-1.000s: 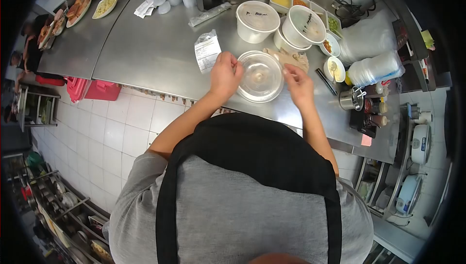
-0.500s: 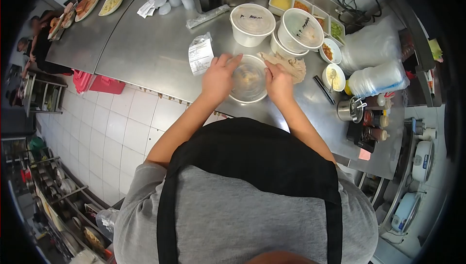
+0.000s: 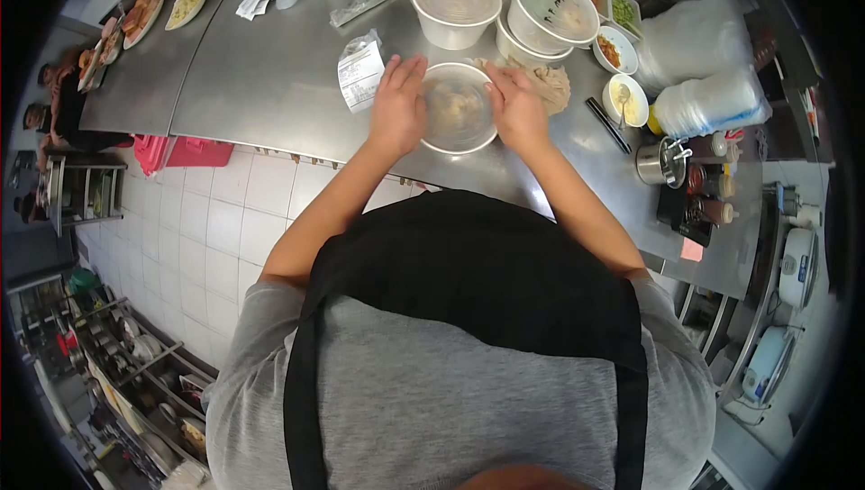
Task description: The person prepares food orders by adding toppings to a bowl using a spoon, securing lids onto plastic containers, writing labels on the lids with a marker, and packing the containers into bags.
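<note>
A round white bowl (image 3: 460, 136) with a clear lid stands on the steel counter in front of me, and pale food shows blurrily through the lid. My left hand (image 3: 399, 104) is against its left rim, fingers stretched forward and close together. On the opposite side, my right hand (image 3: 520, 107) curves round the rim, its fingertips at the upper right edge. The bowl is held between both hands; their undersides are hidden. A crumpled beige cloth (image 3: 551, 86) lies just beyond my right hand. Left of my left hand is a printed receipt (image 3: 360, 74) on a clear plastic bag.
Behind the bowl stand a lidded tub (image 3: 456, 8) with black writing and another marked tub (image 3: 551, 11), stacked on a bowl. To the right are a small bowl with a spoon (image 3: 624, 99), a black marker (image 3: 608, 125), a metal pot (image 3: 662, 162) and wrapped plastic stacks (image 3: 710, 104).
My hands have moved from fingertips on the lid's edge to lying along both sides of the bowl. The whole counter appears higher in the view as the camera tilted.
</note>
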Available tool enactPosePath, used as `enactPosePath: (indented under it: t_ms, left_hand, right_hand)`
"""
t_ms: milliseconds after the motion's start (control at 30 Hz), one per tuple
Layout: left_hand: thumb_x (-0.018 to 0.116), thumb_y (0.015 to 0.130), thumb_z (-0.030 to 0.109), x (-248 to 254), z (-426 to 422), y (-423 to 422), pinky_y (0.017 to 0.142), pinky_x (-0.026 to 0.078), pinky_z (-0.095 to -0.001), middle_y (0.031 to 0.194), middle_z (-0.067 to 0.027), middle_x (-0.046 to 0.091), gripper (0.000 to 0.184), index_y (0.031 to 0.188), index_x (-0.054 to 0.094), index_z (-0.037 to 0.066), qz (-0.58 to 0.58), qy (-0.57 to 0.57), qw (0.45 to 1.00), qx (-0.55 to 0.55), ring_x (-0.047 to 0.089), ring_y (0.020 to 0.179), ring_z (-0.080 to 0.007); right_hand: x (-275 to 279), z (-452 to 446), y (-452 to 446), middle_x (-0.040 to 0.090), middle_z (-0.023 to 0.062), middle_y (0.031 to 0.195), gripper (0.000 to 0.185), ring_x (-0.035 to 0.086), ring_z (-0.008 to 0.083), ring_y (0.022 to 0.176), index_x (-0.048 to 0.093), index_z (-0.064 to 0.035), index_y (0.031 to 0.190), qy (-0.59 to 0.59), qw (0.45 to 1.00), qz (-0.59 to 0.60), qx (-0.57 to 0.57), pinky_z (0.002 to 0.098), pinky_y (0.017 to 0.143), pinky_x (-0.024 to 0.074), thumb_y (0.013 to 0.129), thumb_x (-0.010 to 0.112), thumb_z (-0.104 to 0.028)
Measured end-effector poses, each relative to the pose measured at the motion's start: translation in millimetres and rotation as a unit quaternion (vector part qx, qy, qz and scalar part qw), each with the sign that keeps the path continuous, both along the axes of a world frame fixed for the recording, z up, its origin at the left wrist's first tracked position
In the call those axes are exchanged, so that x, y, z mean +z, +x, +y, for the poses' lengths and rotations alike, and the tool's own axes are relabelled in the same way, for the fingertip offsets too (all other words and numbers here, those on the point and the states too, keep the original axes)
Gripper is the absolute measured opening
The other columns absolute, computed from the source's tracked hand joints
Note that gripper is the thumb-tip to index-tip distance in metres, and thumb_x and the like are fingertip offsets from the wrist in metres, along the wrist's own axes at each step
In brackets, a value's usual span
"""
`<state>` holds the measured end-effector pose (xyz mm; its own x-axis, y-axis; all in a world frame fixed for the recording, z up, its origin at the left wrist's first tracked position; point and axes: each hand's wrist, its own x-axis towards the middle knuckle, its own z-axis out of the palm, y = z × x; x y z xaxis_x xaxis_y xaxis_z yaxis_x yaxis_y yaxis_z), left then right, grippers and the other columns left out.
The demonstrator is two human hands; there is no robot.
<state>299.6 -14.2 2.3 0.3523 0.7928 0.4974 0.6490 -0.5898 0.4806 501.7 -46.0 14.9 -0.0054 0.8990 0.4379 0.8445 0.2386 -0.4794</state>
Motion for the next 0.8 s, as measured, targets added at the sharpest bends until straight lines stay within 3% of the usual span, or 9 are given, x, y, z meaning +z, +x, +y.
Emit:
enactPosePath:
  t_ms: [133,233,333,433,467,567,600,700,800]
  left_hand:
    - [0.048,0.083,0.007,29,11,-2,0.106,0.024,-0.0466,0.141,-0.0184,0.031,0.054,0.135,0.035,0.003,0.057,-0.027,0.997,-0.039,0.025,0.132,-0.038]
    - [0.047,0.085,0.01,10,7,-6,0.107,0.021,-0.0473,0.145,-0.0181,0.024,0.057,0.139,0.028,0.002,0.038,-0.083,0.988,-0.124,0.02,0.135,-0.0379]
    - [0.048,0.086,0.016,-2,-16,-6,0.108,0.019,-0.0484,0.147,-0.0197,0.021,0.061,0.14,0.025,0.0,-0.006,-0.091,0.974,-0.208,0.018,0.134,-0.0429]
    - [0.059,0.08,0.034,-1,-50,4,0.104,0.018,-0.0562,0.147,-0.0188,0.021,0.072,0.139,0.031,0.003,0.072,-0.027,0.959,-0.274,0.016,0.135,-0.0431]
    - [0.06,0.079,0.037,2,-50,16,0.104,0.018,-0.0575,0.147,-0.0182,0.021,0.074,0.138,0.032,0.004,0.106,-0.013,0.948,-0.3,0.016,0.135,-0.0432]
    - [0.063,0.075,0.045,13,-68,57,0.101,0.017,-0.0606,0.147,-0.0163,0.023,0.079,0.138,0.034,0.006,0.155,0.007,0.926,-0.345,0.016,0.134,-0.0433]
    - [0.063,0.075,0.046,10,-71,75,0.101,0.017,-0.061,0.147,-0.0156,0.023,0.08,0.138,0.034,0.007,0.139,0.004,0.932,-0.336,0.016,0.134,-0.0431]
    - [0.063,0.075,0.048,5,-88,122,0.1,0.017,-0.0605,0.147,-0.0141,0.024,0.08,0.139,0.033,0.009,0.132,0.015,0.953,-0.272,0.017,0.134,-0.0416]
    - [0.062,0.076,0.048,4,-110,161,0.101,0.017,-0.0594,0.147,-0.0136,0.024,0.08,0.14,0.031,0.01,0.156,0.02,0.971,-0.183,0.016,0.135,-0.0401]
  right_hand:
    - [28,-15,-35,0.031,0.0183,0.141,0.062,0.028,0.0387,0.13,0.039,-0.0119,0.135,0.027,0.994,-0.095,-0.039,0.0559,0.099,0.0278,0.083,0.057,-0.039]
    - [8,-27,-51,0.022,0.0184,0.146,0.075,0.018,0.0385,0.135,0.03,-0.0135,0.14,-0.041,0.988,-0.148,-0.014,0.0635,0.099,0.0199,0.081,0.053,-0.053]
    - [13,-58,-44,0.024,0.0162,0.146,0.079,0.018,0.0388,0.135,0.032,-0.0159,0.14,-0.053,0.993,-0.106,0.01,0.0646,0.099,0.0172,0.078,0.054,-0.058]
    - [11,-108,-28,0.025,0.0149,0.145,0.077,0.019,0.0387,0.135,0.033,-0.018,0.139,-0.054,0.995,-0.083,0.009,0.0638,0.1,0.0166,0.077,0.054,-0.059]
    - [13,-120,-19,0.029,0.0136,0.144,0.067,0.02,0.038,0.135,0.042,-0.0184,0.134,-0.023,0.998,-0.049,-0.02,0.0625,0.1,0.0173,0.077,0.06,-0.048]
    - [23,-139,32,0.033,0.0126,0.141,0.055,0.021,0.0368,0.135,0.053,-0.0178,0.124,0.058,0.983,-0.096,-0.143,0.0606,0.101,0.0178,0.074,0.067,-0.035]
    - [42,-144,50,0.043,0.0114,0.133,0.036,0.027,0.0354,0.132,0.064,-0.0159,0.101,0.153,0.969,-0.07,-0.183,0.0572,0.101,0.0207,0.067,0.072,-0.023]
    - [112,-178,129,0.057,0.0088,0.112,0.014,0.045,0.0328,0.113,0.063,-0.0118,0.072,0.335,0.887,-0.137,-0.287,0.0458,0.094,0.0336,0.063,0.074,-0.012]
    - [145,-228,221,0.059,0.0057,0.104,0.013,0.049,0.0285,0.103,0.067,-0.0123,0.078,0.416,0.823,-0.178,-0.344,0.0372,0.088,0.0391,0.067,0.074,-0.011]
